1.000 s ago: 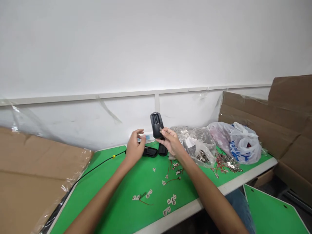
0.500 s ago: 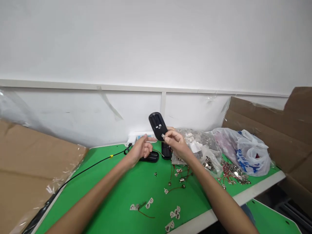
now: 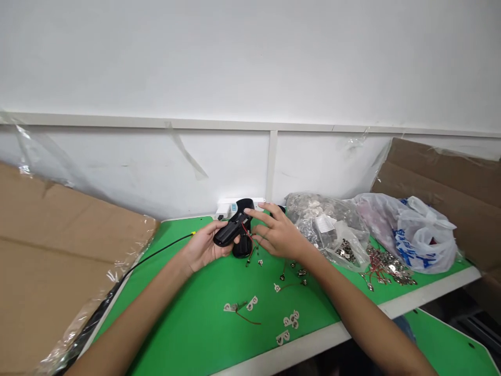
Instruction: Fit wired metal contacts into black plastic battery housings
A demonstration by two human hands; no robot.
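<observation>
Head view: I read the left hand [image 3: 203,245] as grasping, its fingers curled under a black battery holder [image 3: 229,232] held low over the green bench mat [image 3: 183,318]. The right hand [image 3: 277,235] is spread just beside it, fingertips near a red wire [image 3: 246,230] — any pinch there I cannot tell.

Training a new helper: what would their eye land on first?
The left hand cradles a black battery case with red wires, mid-bench on the green top, with the right hand beside it. Further right sit a clear bag of metal tabs and a white plastic bag.
</observation>
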